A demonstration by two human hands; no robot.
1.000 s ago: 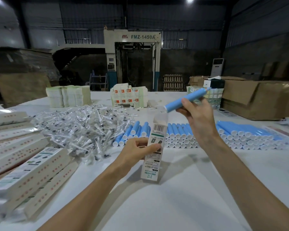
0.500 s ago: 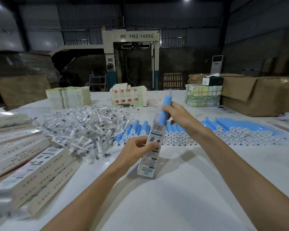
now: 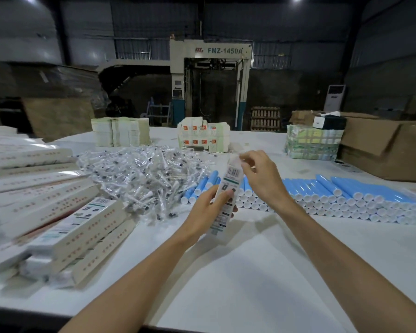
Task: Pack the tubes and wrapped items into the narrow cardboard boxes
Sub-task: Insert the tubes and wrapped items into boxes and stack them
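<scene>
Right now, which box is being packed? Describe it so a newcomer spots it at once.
On the white table, look in front of the row of blue tubes. The narrow box there is gripped by the left hand, with the right hand at its top end. Unlike the boxes stacked flat at the left, it stands nearly upright.

Reads "FMZ-1450A" in blue-grey letters, beside a small red logo, on the tall cream-coloured machine [image 3: 210, 50] beyond the tabletop's far edge. On the narrow white cardboard box [image 3: 232, 179] above the tabletop's middle, only a barcode and print too small to read.
</scene>
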